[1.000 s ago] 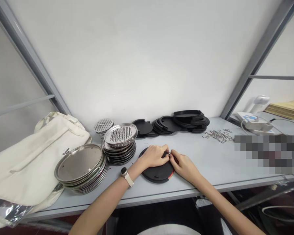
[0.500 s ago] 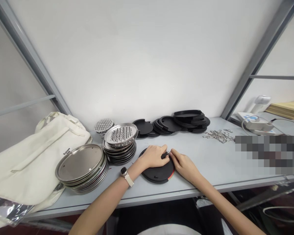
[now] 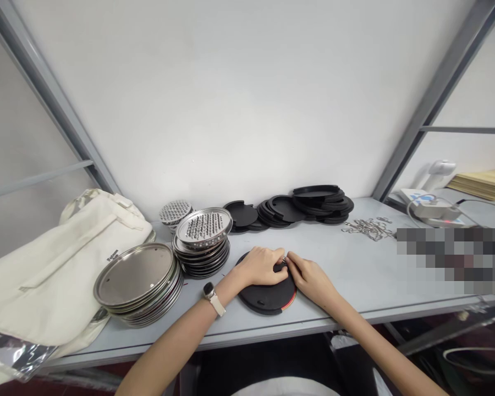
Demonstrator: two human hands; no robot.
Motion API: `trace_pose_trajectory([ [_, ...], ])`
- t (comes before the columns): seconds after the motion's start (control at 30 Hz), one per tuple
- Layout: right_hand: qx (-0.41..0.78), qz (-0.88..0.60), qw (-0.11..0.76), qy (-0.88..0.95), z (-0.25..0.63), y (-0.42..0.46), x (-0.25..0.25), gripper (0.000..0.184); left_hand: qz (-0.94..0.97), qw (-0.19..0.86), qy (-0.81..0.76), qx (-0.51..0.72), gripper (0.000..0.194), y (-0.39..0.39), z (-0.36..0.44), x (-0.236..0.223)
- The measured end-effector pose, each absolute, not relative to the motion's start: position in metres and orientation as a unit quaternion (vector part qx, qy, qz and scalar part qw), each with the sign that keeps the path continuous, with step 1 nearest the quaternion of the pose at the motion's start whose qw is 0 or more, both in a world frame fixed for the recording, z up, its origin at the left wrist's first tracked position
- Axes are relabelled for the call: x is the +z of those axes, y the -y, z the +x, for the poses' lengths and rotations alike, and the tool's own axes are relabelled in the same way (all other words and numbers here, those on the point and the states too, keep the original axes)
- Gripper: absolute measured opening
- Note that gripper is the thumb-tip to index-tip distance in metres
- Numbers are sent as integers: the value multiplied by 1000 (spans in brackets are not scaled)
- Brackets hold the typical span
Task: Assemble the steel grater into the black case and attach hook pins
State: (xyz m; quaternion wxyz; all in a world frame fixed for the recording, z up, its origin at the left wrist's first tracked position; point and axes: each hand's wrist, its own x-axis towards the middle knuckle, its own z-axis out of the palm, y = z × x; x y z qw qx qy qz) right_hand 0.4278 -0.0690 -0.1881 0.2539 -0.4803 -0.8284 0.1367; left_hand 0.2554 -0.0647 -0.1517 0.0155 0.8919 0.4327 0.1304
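Note:
A round black plastic disc (image 3: pixel 268 300) lies on the table in front of me, with a red and yellow edge showing at its lower right. My left hand (image 3: pixel 260 266) rests across it, fingers curled over its far right rim. There my right hand (image 3: pixel 308 276) pinches a small shiny metal wire clip (image 3: pixel 285 258), mostly covered by fingertips. The tips of both hands almost meet at the clip. A pile of similar metal clips (image 3: pixel 368 229) lies further back on the right.
Metal plates (image 3: pixel 136 275) are stacked on the left, behind them round metal graters (image 3: pixel 204 226). Black discs (image 3: pixel 317 206) are heaped along the wall. A cream bag (image 3: pixel 66 264) covers the table's left end. White devices with cables (image 3: pixel 431 206) stand at the right.
The black disc has turned and shifted slightly toward me and to the right. My left fingers have moved a little closer to the right hand at the clip.

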Motion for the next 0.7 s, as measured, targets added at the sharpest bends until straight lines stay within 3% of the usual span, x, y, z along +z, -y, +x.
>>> trace_pose_trajectory([
  [0.4,135,-479,246,832,428,68,-187,22,884,-2,-453,112,27,67,258,-148],
  [0.7,134,-477,245,833,429,68,-188,23,900,-15,-421,116,22,67,256,-149],
])
